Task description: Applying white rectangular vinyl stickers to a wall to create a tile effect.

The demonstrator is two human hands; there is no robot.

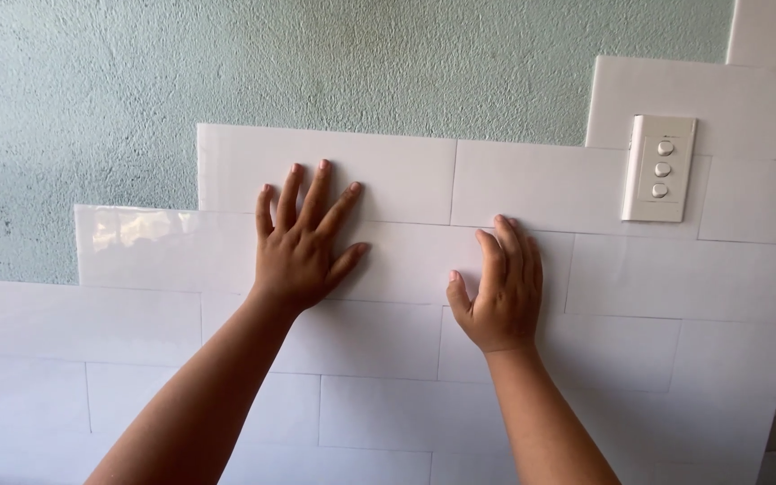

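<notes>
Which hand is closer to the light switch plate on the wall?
Right. The right hand is pressed flat on the white tiles, below-left of the switch plate; the left hand is farther left.

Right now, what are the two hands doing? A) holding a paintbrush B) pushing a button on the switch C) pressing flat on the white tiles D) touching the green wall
C: the left hand and right hand both lie palm-down, fingers spread, on the white tiles, away from the switch plate.
</notes>
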